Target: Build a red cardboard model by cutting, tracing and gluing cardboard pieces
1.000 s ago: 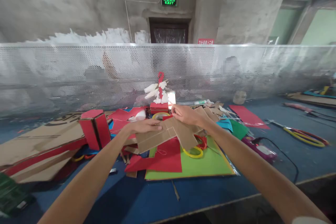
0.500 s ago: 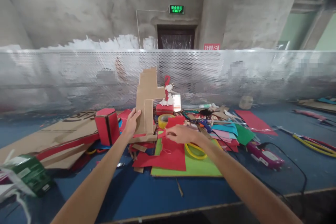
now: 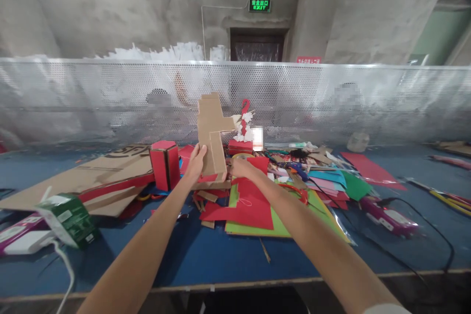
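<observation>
Blue desk (image 3: 206, 260), cardboard shape in hand

Left hand (image 3: 197, 159) grips the cardboard piece (image 3: 209, 115) upright, thumb closed on it; right hand (image 3: 243, 167) curls near its lower edge, grasp unclear. Cutting looks done, its visible face bare. Nearby, the red box (image 3: 158, 167) seems already covered.

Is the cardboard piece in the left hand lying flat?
No, the left hand holds the cardboard piece upright, with its broad face toward the camera.
</observation>
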Motion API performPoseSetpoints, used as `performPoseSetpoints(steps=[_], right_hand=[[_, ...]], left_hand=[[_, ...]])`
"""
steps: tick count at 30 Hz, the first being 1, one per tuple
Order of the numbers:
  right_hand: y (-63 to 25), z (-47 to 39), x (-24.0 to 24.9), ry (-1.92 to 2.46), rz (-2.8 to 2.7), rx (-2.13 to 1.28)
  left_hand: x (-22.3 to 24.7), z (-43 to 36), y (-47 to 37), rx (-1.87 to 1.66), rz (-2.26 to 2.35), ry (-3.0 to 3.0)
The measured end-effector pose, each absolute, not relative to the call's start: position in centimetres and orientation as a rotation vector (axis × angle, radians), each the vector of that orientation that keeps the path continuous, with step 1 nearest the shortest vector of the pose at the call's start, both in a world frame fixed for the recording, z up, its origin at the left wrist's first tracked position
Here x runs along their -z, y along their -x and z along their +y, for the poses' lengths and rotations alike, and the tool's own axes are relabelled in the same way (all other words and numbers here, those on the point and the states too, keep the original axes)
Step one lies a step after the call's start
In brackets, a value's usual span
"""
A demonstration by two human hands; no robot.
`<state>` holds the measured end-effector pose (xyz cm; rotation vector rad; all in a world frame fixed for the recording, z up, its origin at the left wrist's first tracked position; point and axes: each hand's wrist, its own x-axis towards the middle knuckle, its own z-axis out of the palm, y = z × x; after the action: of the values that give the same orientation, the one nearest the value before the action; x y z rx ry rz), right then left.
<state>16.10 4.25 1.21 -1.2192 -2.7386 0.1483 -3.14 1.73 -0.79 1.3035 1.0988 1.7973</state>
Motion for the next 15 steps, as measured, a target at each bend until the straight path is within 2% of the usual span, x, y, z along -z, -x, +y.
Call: performPoseSetpoints(steps=[5, 9, 12, 15], right_hand=[[-24.5, 2.0, -2.2, 1.306, -2.692, -0.131], [-31.6, 0.1, -1.8, 1.533, -2.782, -0.221], [-33.7, -0.5, -0.7, 1.645, -2.839, -0.340], [-33.5, -0.6, 0.0, 1.620, -2.821, -0.320]], left_hand=[[1.3, 2.4, 2.9, -1.768, 1.038, -1.287], [1.3, 1.7, 2.5, -1.598, 1.012, -1.283], [1.1, 0.9, 2.3, -1.478, 0.973, -1.314], [1.0, 0.5, 2.1, -1.432, 0.911, -1.354]])
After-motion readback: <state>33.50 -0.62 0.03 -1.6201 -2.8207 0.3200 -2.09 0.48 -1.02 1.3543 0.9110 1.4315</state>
